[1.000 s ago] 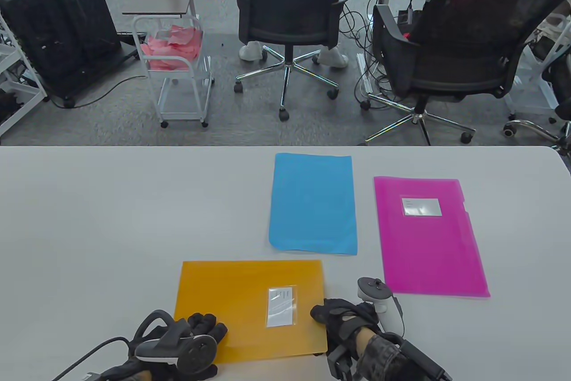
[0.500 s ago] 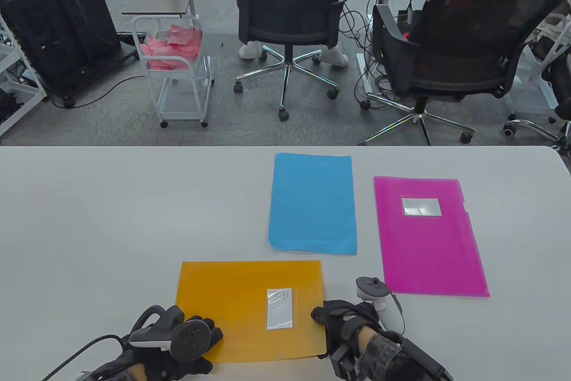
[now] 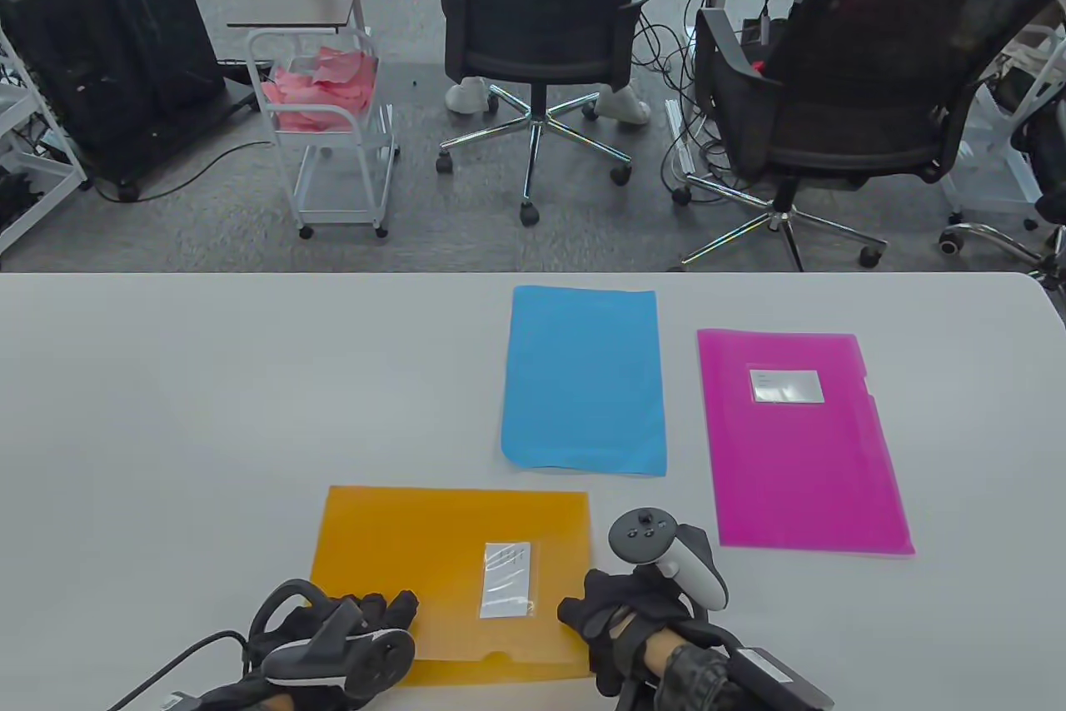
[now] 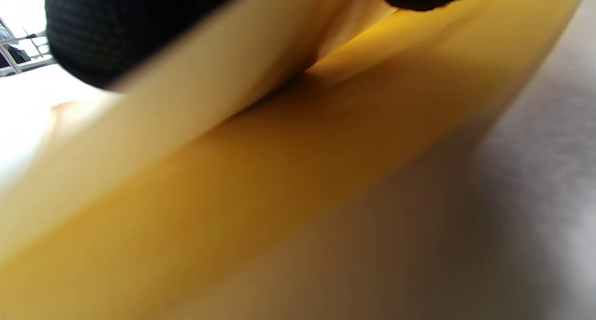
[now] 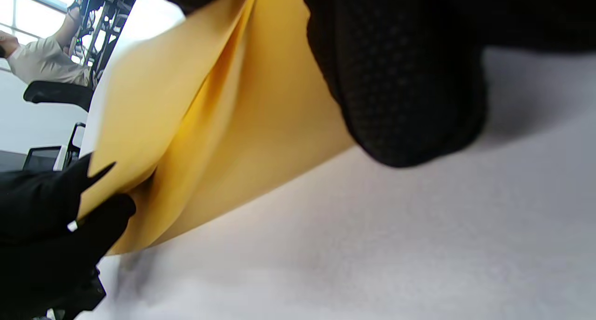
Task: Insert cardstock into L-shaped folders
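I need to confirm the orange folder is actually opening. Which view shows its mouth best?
The right wrist view: the orange folder shows two sheets parted, gripped by the right hand. The left wrist view is a yellow blur; the table view shows it flat, both hands at its near edge.

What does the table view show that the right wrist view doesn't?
Only the table view shows the blue sheet, the pink folder, and the label on the orange folder. Only the right wrist view shows the orange folder's layers spread apart at the edge. Both show the orange folder on the table, with the left hand and right hand gripping it.
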Tool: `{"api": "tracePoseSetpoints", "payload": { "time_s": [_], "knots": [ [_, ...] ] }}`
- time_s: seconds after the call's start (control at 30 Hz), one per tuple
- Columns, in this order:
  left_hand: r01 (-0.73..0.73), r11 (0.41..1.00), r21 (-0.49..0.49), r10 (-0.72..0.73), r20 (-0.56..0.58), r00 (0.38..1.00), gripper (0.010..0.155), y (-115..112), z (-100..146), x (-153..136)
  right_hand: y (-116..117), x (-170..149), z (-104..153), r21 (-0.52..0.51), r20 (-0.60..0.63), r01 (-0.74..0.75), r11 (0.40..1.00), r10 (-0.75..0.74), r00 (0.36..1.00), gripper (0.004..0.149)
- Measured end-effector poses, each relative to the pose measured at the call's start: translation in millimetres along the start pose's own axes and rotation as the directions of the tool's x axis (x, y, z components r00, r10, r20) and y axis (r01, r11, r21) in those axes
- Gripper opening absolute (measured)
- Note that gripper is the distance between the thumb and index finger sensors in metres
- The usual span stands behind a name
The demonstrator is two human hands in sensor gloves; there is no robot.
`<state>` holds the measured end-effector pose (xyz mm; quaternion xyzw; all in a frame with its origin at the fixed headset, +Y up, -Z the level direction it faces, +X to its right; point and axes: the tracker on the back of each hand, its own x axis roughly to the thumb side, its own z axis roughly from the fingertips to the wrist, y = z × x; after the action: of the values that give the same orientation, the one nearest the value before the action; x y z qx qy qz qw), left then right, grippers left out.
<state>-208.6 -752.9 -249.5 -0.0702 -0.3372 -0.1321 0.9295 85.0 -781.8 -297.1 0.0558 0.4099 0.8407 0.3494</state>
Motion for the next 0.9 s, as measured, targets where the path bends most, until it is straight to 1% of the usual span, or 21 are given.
{"api": "tracePoseSetpoints", "payload": {
  "time_s": [0.03,0.1,0.17,0.2,0.23,0.27,0.3,0.33,0.37,0.43,0.47,0.5,0.53,0.6,0.67,0.7,0.77,0.8,0.83,0.87,0.9],
  "knots": [
    [-0.015,1.000,-0.009,0.015,-0.009,1.000,0.057,1,0,-2,0,1,0,-0.004,-0.002,-0.022,1.000,0.022,1.000,0.076],
    [-0.074,0.994,-0.084,0.073,-0.019,0.997,0.052,3,0,-8,-4,4,1,-0.042,0.002,-0.053,0.998,0.053,0.999,0.076],
    [-0.105,0.980,-0.170,0.098,-0.048,0.994,0.052,4,-1,-14,-13,4,3,-0.104,-0.002,-0.053,0.993,0.053,0.999,0.075],
    [-0.114,0.969,-0.219,0.100,-0.075,0.992,0.052,4,0,-17,-20,4,5,-0.163,-0.005,-0.055,0.985,0.055,0.998,0.075],
    [-0.127,0.961,-0.246,0.107,-0.092,0.990,0.052,3,1,-21,-29,5,7,-0.249,-0.008,-0.064,0.966,0.064,0.998,0.075],
    [-0.132,0.959,-0.250,0.111,-0.098,0.989,0.051,3,2,-23,-34,6,8,-0.311,-0.012,-0.077,0.947,0.077,0.997,0.075],
    [-0.141,0.960,-0.243,0.120,-0.099,0.988,0.051,2,4,-26,-43,9,8,-0.399,-0.021,-0.106,0.911,0.107,0.994,0.075],
    [-0.150,0.960,-0.237,0.130,-0.098,0.987,0.051,1,4,-28,-47,11,6,-0.446,-0.031,-0.132,0.885,0.132,0.991,0.075],
    [-0.159,0.957,-0.244,0.139,-0.097,0.986,0.051,1,4,-29,-54,17,2,-0.504,-0.055,-0.180,0.845,0.177,0.983,0.076],
    [-0.165,0.952,-0.257,0.143,-0.104,0.984,0.051,1,4,-30,-67,31,-14,-0.578,-0.120,-0.298,0.760,0.282,0.952,0.077],
    [-0.165,0.951,-0.260,0.142,-0.106,0.984,0.051,1,4,-31,-72,36,-22,-0.587,-0.145,-0.344,0.733,0.323,0.935,0.079],
    [-0.166,0.950,-0.263,0.142,-0.107,0.984,0.051,1,4,-31,-76,40,-30,-0.582,-0.160,-0.375,0.721,0.350,0.923,0.080],
    [-0.168,0.950,-0.264,0.144,-0.107,0.984,0.051,1,4,-31,-83,46,-44,-0.556,-0.219,-0.428,0.713,0.371,0.902,0.082],
    [-0.180,0.946,-0.270,0.155,-0.111,0.982,0.051,1,5,-33,-93,54,-68,-0.479,-0.285,-0.478,0.737,0.384,0.878,0.086],
    [-0.195,0.942,-0.273,0.169,-0.114,0.979,0.051,1,5,-35,-100,60,-84,-0.418,-0.320,-0.502,0.757,0.394,0.862,0.091],
    [-0.200,0.941,-0.275,0.174,-0.115,0.978,0.051,1,5,-36,-102,62,-91,-0.396,-0.335,-0.508,0.765,0.395,0.856,0.093],
    [-0.210,0.939,-0.273,0.185,-0.115,0.976,0.051,1,5,-37,-106,62,-105,-0.329,-0.334,-0.494,0.805,0.390,0.858,0.097],
    [-0.214,0.938,-0.271,0.190,-0.113,0.975,0.051,1,5,-38,-107,61,-112,-0.296,-0.357,-0.490,0.820,0.381,0.853,0.096],
    [-0.217,0.937,-0.272,0.193,-0.113,0.975,0.051,1,5,-38,-107,60,-115,-0.282,-0.377,-0.499,0.820,0.383,0.843,0.094],
    [-0.223,0.935,-0.275,0.199,-0.114,0.973,0.051,1,5,-39,-108,57,-119,-0.272,-0.385,-0.496,0.824,0.379,0.841,0.088],
    [-0.228,0.934,-0.274,0.204,-0.114,0.972,0.051,1,5,-39,-109,56,-120,-0.275,-0.379,-0.468,0.840,0.353,0.856,0.081]
  ]
}}
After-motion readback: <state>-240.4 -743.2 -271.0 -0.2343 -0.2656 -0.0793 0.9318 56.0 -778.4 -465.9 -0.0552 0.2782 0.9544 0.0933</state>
